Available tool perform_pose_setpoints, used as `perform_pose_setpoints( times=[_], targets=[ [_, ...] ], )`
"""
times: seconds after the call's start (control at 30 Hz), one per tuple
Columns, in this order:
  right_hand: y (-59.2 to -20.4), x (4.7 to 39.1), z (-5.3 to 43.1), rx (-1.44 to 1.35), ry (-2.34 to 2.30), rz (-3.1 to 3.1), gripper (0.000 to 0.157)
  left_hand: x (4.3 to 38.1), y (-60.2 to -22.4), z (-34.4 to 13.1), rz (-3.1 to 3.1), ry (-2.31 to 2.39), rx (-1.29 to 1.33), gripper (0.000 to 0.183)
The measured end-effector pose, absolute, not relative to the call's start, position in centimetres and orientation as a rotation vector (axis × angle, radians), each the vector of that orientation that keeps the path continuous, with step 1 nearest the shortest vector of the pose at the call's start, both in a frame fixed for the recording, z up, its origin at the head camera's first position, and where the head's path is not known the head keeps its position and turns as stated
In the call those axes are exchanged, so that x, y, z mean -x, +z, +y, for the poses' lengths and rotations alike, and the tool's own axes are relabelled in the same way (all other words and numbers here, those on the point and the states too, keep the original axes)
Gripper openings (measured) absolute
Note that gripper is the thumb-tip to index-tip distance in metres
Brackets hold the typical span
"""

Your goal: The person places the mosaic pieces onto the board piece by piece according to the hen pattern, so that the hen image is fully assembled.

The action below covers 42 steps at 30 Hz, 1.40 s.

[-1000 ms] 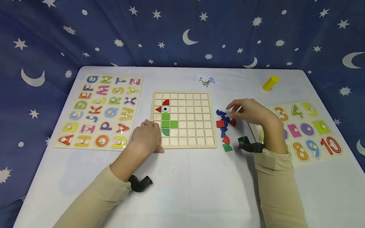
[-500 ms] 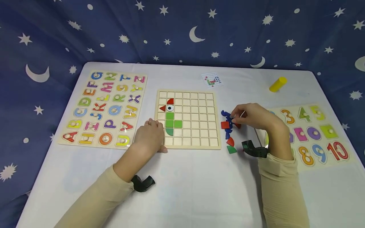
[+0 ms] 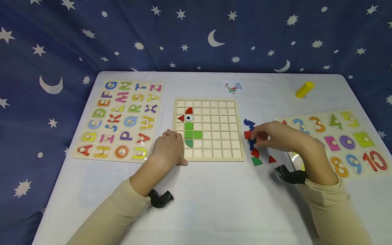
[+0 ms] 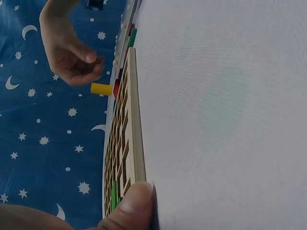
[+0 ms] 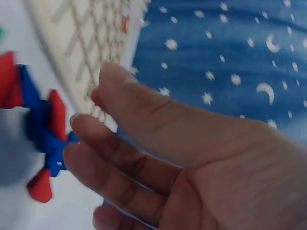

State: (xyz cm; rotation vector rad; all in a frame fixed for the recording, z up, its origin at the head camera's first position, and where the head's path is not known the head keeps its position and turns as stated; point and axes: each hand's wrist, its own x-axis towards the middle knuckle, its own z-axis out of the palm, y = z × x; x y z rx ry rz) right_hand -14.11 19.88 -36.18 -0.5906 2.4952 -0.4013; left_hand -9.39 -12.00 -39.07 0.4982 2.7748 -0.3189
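A wooden grid board lies mid-table. Red, green and eye-patterned pieces sit in its left columns. My left hand grips its near left corner; in the left wrist view the thumb presses the near edge. Over the loose pieces right of the board hovers my right hand, fingers loosely bent. In the right wrist view no piece shows between its thumb and fingers. Beneath lie blue pieces and a red square, partly hidden. Closer in are a red quarter-round, a green quarter-round and a red triangle.
An alphabet puzzle board lies at the left and a number puzzle board at the right, partly under the right forearm. Behind the grid are a small pattern card and a yellow cylinder. A starry curtain hangs behind the table.
My right hand has moved nearer and lower over the pile, its wrist swinging right, so the red triangle shows fully. The left hand stays on the board. The head view has shifted slightly.
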Motion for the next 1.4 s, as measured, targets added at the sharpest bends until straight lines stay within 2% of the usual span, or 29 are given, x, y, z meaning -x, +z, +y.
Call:
perform_pose_setpoints(
  times=[0.3,0.4,0.53,0.7,1.17,1.4],
  targets=[
    [-37.5,10.6,19.6,0.649,-0.255,2.496,0.02,9.7,-39.3,-11.5,2.776,-0.283,-0.492,0.101],
    [-38.0,9.6,19.3,0.632,-0.147,2.543,0.026,9.8,-39.4,-11.3,2.762,-0.262,-0.495,0.102],
    [-38.9,8.8,19.0,0.598,-0.044,2.595,0.032,9.7,-39.6,-11.0,2.749,-0.265,-0.495,0.101],
    [-39.6,8.2,19.1,0.603,-0.001,2.664,0.032,9.6,-39.7,-10.9,2.749,-0.247,-0.485,0.102],
    [-38.1,9.0,19.2,0.606,-0.024,2.67,0.028,10.0,-38.7,-10.8,2.767,-0.259,-0.493,0.102],
    [-37.2,11.4,15.5,0.727,-0.097,2.699,0.026,9.7,-39.0,-11.6,2.759,-0.242,-0.449,0.103]
  ],
)
